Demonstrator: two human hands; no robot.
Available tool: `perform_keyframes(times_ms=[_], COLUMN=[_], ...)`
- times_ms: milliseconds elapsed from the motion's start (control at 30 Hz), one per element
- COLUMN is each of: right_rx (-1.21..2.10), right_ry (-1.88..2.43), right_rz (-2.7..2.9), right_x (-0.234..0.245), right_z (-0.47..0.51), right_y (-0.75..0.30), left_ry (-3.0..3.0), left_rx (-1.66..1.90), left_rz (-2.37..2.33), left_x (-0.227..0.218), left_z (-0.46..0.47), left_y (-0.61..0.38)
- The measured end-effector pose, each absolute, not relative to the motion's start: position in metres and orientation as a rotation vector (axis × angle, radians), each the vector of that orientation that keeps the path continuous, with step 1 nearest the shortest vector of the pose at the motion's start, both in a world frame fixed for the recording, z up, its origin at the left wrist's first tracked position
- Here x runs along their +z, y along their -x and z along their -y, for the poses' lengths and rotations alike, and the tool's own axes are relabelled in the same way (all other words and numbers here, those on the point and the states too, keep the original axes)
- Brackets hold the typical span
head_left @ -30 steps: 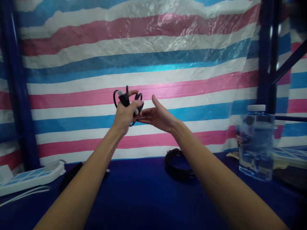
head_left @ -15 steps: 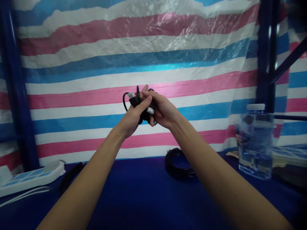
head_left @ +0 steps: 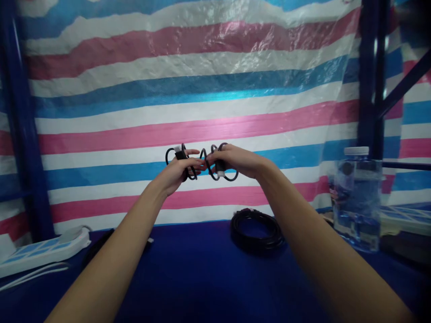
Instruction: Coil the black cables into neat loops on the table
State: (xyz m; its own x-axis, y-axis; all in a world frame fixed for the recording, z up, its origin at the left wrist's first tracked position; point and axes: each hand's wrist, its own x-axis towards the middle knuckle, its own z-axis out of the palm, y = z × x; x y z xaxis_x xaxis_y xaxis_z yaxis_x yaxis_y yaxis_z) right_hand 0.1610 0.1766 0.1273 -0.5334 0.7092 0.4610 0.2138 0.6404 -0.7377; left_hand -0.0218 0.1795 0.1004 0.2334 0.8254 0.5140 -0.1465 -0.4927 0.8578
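A thin black cable (head_left: 220, 165), wound in loose loops, is held up in front of the striped sheet. My left hand (head_left: 172, 176) grips the loops at one end, where a black plug (head_left: 181, 154) with a pale tip sticks up above the thumb. Closed on the other end is my right hand (head_left: 245, 159); a second pale-tipped plug points down below its fingers. Several loops hang spread out around the fingers of both hands, which are slightly apart. Whether the two bunches join between the hands is hard to make out.
A coiled black cable (head_left: 257, 242) lies on the blue table (head_left: 202, 278). Another dark cable (head_left: 97, 244) is partly behind my left forearm. A white power strip (head_left: 43, 253) is at left, a clear water bottle (head_left: 357, 202) at right. Blue posts (head_left: 370, 89) frame the sheet.
My hands have moved down and apart from each other. The cable bunch, packed together between them before, is now spread into loops, with a plug at each hand.
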Motion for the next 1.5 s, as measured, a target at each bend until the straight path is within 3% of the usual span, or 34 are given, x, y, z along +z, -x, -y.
perform_keyframes(times_ms=[233, 567, 700, 800, 1067, 1300, 1500], right_rx=[0.802, 1.327, 1.238, 1.157, 1.403, 1.370, 1.246], right_ry=[1.076, 0.544, 0.515, 0.453, -0.017, 0.206, 0.546], right_rz=[1.782, 2.160, 2.329, 2.219, 1.497, 1.362, 1.534], right_x=[0.128, 0.108, 0.109, 0.107, 0.110, 0.126, 0.124], right_z=[-0.182, -0.194, -0.185, -0.186, -0.192, -0.183, -0.183], right_y=[-0.167, -0.169, -0.158, -0.145, -0.132, -0.152, -0.158], left_ry=[-1.510, -1.546, -1.642, -1.749, -2.080, -1.986, -2.060], left_rx=[1.549, 1.713, 1.756, 1.602, 0.994, 1.505, 1.578], left_rz=[-0.858, -0.611, -0.681, -0.741, -0.673, -0.654, -0.699], left_x=[0.100, 0.117, 0.118, 0.116, 0.111, 0.109, 0.112], left_z=[-0.188, -0.164, -0.161, -0.159, -0.159, -0.173, -0.165], left_y=[0.029, 0.023, 0.020, 0.018, 0.024, 0.026, 0.027])
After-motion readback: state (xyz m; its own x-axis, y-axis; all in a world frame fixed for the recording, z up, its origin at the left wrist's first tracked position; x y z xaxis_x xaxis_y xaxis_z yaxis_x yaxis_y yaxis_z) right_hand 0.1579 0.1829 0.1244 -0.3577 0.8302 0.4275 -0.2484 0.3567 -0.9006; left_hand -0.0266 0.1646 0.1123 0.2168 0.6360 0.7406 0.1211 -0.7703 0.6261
